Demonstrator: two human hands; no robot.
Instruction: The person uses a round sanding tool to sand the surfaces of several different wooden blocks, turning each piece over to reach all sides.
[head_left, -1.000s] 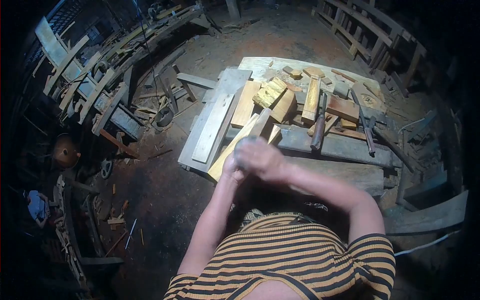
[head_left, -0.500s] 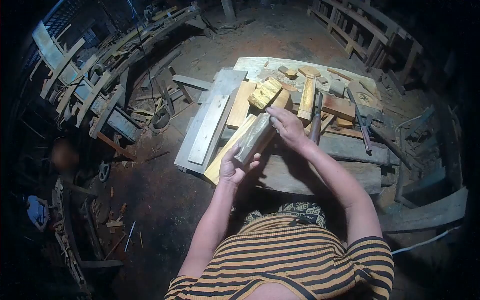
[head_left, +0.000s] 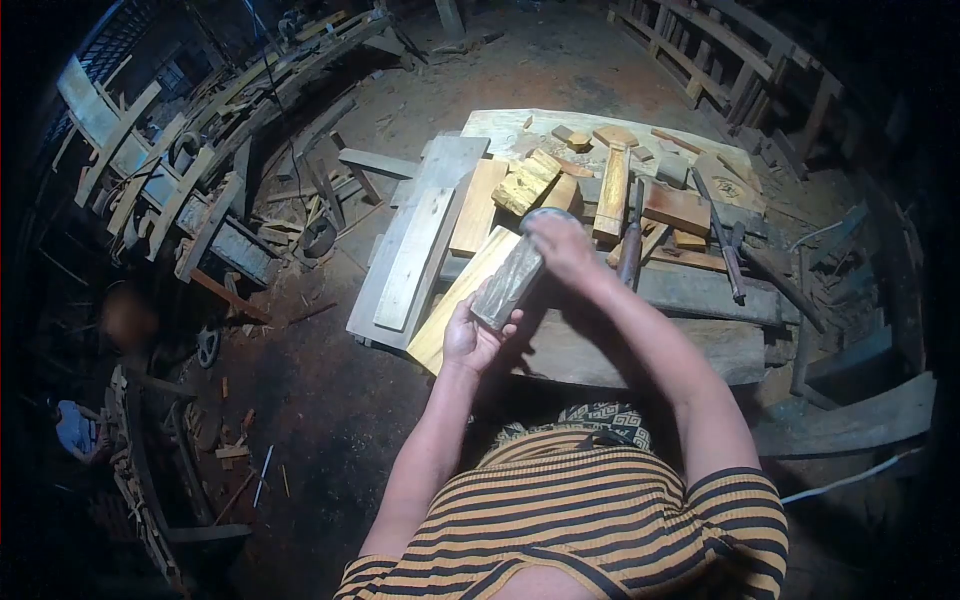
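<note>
My left hand (head_left: 474, 335) is wrapped round the near end of a grey-brown wooden block (head_left: 507, 285), thumb on one side and fingertips on the other. The block is tilted, its far end pointing away from me. At that far end my right hand (head_left: 563, 248), slightly blurred, is closed on a round thing with a pale bluish rim (head_left: 549, 214); its kind is hard to make out. A long yellow board (head_left: 450, 320) lies beneath and left of the block. Just beyond the hands rests a rough yellow wood chunk (head_left: 527, 182).
On the worktable are a pale plank (head_left: 415, 260), a reddish wood block (head_left: 676, 207), a carved wooden piece (head_left: 613, 195), a chisel-like tool (head_left: 631, 245) and a long tool (head_left: 722, 235). A timber rack (head_left: 735, 60) stands far right; a cluttered bench (head_left: 250, 110) stands left.
My right hand has shifted slightly, and the round rimmed thing now shows at its fingers. The block has turned a little in my left hand, showing more of its broad grey face.
</note>
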